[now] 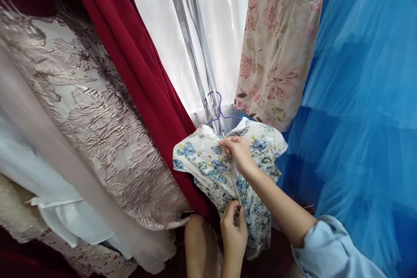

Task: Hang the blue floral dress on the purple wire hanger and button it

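A white dress (208,163) with blue and green flowers hangs on a thin purple wire hanger (219,115). Down its middle runs a pale strip that looks like a zipper (236,184), with the cloth parted at the neckline. My right hand (240,153) reaches in from the right and pinches the dress edge near the neck. Lower down, the thumb and fingers of my left hand (233,230) are closed on the dress at the bottom of the strip. Whether a zipper pull is between them is hidden.
Close on the left hang a dark red garment (140,65) and a shiny pink brocade one (97,108). A beige floral garment (273,52) and a blue tulle dress (358,108) hang to the right. Grey ribbons (195,30) dangle before a white curtain (156,8).
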The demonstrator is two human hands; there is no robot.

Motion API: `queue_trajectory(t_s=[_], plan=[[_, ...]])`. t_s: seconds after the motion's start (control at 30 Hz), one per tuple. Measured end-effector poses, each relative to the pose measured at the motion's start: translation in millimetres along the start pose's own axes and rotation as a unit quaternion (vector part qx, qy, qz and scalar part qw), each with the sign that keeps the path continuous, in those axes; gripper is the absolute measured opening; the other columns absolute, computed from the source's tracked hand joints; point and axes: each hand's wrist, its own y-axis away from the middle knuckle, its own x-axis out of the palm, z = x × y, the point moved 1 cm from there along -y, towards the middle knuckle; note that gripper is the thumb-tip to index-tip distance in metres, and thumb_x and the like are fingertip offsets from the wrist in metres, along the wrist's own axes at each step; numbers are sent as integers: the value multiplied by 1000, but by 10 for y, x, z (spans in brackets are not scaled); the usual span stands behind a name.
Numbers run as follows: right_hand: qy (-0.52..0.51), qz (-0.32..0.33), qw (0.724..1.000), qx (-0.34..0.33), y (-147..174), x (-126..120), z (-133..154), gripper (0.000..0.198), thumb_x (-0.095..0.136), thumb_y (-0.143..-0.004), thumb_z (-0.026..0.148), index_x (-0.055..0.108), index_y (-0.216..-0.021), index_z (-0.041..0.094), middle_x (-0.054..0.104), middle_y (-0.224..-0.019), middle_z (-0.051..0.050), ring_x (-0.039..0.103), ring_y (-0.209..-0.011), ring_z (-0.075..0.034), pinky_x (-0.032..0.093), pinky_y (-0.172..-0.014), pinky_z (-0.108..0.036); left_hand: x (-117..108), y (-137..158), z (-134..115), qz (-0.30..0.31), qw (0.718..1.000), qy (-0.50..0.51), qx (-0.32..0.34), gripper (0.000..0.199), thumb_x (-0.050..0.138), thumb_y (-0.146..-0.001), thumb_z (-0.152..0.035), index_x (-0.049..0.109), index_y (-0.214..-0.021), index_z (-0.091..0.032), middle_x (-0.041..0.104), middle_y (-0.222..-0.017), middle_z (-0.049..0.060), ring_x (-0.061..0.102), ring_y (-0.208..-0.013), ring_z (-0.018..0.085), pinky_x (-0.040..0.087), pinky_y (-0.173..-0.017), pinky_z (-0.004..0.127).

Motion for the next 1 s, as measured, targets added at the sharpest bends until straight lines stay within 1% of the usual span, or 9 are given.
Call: queue_trajectory(t_s=[0.27,0.4,0.5,0.6,0.67,0.7,0.83,0.9,1.0], plan=[[-29,-16,999,-17,-227,-52,232,22,68,-68,26,54,-55,17,41,-45,7,27,-41,-6,15,-44,-25,126,87,143,41,999,-18,-12,14,52,-92,-24,61,-84,-18,61,-74,3,60,-70,17,47,-66,25],[-2,19,999,-43,-182,-165,304,20,67,-71,26,56,-57,16,43,-46,6,29,-43,-6,18,-46,-25,-10,-52,157,56,998,-6,-20,15,55,-91,-29,65,-90,-17,65,-81,6,63,-79,20,50,-75,29],[19,35,998,-52,-115,-231,319,20,66,-73,27,57,-59,16,44,-46,6,29,-43,-6,18,-46,-25,-247,-447,-141,21,999,-15,35,25,62,-88,-29,67,-108,-17,65,-84,6,62,-81,20,50,-81,31],[33,48,997,-54,-56,-262,302,20,65,-75,27,58,-60,16,43,-46,6,30,-43,-6,17,-46,-25,-526,-1023,-682,-51,992,-21,112,34,56,-94,-32,62,-124,-18,62,-83,4,59,-79,17,49,-81,28],[36,56,996,-53,-31,-267,291,18,65,-75,27,59,-62,16,44,-47,6,32,-44,-7,18,-46,-24,-670,-1419,-1047,-53,986,-39,155,40,48,-98,-33,56,-134,-19,63,-84,4,59,-76,16,48,-77,26],[34,57,996,-51,-24,-267,291,17,66,-74,27,60,-63,16,45,-47,6,32,-44,-7,18,-46,-24,-714,-1596,-1196,-23,983,-69,168,40,46,-99,-34,54,-137,-21,63,-82,3,58,-71,15,47,-73,26],[-1,54,998,-33,-26,-276,326,19,69,-71,26,57,-60,16,41,-45,7,29,-42,-6,17,-45,-24,-740,-2023,-1488,72,949,-201,232,24,47,-99,-32,69,-104,-23,67,-78,1,60,-69,16,41,-66,25],[-33,59,998,-5,-41,-272,328,23,71,-69,28,54,-58,17,38,-43,8,25,-41,-5,14,-43,-24,-697,-2072,-1504,59,943,-207,255,24,47,-98,-31,69,-93,-21,66,-76,1,60,-68,16,40,-65,25],[-62,69,995,26,-68,-249,243,28,73,-67,30,49,-56,19,34,-42,10,22,-39,-5,12,-43,-23,-661,-2075,-1506,-13,947,-187,263,23,50,-97,-30,68,-87,-19,64,-71,1,58,-64,14,38,-62,24]])
